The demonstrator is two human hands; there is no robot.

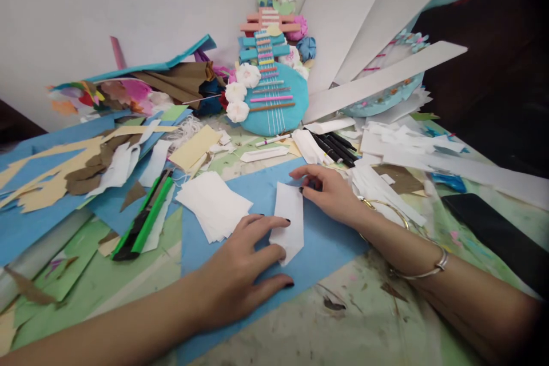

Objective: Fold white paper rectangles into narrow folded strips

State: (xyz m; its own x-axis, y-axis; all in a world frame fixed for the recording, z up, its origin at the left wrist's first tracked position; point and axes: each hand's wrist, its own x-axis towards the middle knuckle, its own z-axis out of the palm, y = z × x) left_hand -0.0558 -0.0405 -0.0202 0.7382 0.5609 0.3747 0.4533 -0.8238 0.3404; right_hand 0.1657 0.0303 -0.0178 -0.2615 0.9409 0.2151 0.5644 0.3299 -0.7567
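Note:
A small white paper strip (288, 223) with a pointed lower end lies on a blue sheet (330, 251). My left hand (249, 266) has its fingers spread, the index and middle fingertips resting on the strip and the thumb on the blue sheet. At the strip's upper right corner is my right hand (330, 191); its thumb tip touches or nearly touches the corner. The index finger reaches past the top edge, apart from the thumb, and the other fingers curl out of sight. A fanned stack of white paper pieces (214, 203) sits left of the strip.
A green cutter knife (143, 217) lies at left beside paper scraps (81, 166). Black markers (337, 147) and white offcuts (386, 189) are behind and right of my right hand. A blue paper guitar (274, 100) leans at the back. A black phone-like slab (493, 229) lies far right.

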